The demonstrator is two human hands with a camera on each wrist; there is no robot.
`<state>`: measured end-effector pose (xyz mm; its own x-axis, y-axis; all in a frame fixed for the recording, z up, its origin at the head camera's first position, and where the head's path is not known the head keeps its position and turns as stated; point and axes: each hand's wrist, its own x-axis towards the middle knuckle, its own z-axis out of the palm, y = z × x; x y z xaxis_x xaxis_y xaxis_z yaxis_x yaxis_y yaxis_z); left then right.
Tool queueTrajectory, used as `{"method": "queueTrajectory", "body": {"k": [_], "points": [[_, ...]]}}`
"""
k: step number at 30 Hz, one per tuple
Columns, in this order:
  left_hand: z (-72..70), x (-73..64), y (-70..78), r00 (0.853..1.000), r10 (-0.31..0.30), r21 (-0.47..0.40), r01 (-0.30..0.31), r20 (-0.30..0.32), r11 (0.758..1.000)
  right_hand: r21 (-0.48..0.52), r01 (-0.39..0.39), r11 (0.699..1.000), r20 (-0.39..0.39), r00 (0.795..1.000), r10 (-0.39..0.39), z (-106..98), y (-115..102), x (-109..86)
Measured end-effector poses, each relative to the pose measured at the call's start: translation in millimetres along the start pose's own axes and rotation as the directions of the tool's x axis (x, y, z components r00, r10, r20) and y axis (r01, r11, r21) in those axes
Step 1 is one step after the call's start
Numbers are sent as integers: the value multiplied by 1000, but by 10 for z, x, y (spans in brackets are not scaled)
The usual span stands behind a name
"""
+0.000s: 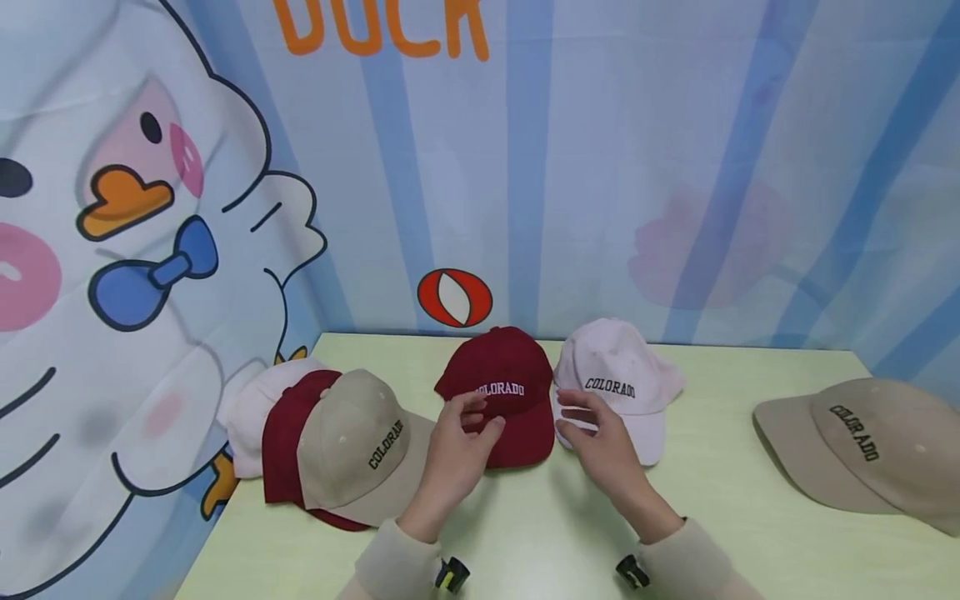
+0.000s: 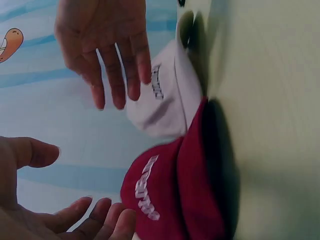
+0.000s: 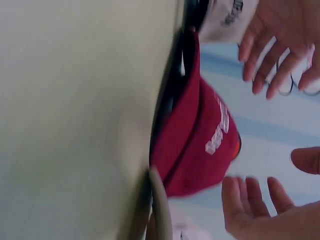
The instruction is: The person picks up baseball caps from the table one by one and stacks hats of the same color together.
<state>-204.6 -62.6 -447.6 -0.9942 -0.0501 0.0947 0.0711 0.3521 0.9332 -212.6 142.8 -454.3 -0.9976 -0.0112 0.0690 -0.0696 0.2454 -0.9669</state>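
Observation:
A dark red baseball cap (image 1: 517, 433) with white COLORADO lettering sits in the middle of the table. Beside it on the right stands a pale pink cap (image 1: 611, 354) with dark lettering. My left hand (image 1: 457, 442) hovers in front of the red cap's left side, fingers loosely bent and holding nothing. Before the pale pink cap hangs my right hand (image 1: 603, 437), also holding nothing. The palms face each other with a gap between them. In the left wrist view, the red cap (image 2: 155, 192) lies beyond the left fingers; in the right wrist view, the same cap (image 3: 200, 135) shows between both hands.
At the left, a beige cap (image 1: 352, 442) overlaps a second dark red cap (image 1: 281, 442) and another pale pink cap (image 1: 251, 408). A separate beige cap (image 1: 862, 442) lies at the right. The pale green table (image 1: 750, 550) meets a printed duck backdrop (image 1: 600, 167).

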Motion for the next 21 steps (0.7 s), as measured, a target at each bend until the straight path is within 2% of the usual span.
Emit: {"method": "queueTrajectory", "body": {"k": [3,6,11,17,21], "points": [[-117,14,8,999,11,83,-7,-48,997,45,-21,999,69,997,18,149,16,-58],[-248,16,35,995,-6,163,21,-95,986,85,-56,995,152,987,43,290,17,-119],[-485,6,60,989,-25,251,62,-145,966,140,-107,984,299,952,61,490,9,-208],[-728,6,39,984,37,349,27,-176,937,226,-149,963,430,902,39,674,6,-255],[-855,9,41,977,69,405,19,-202,914,266,-182,947,457,888,42,755,8,-266]]}}
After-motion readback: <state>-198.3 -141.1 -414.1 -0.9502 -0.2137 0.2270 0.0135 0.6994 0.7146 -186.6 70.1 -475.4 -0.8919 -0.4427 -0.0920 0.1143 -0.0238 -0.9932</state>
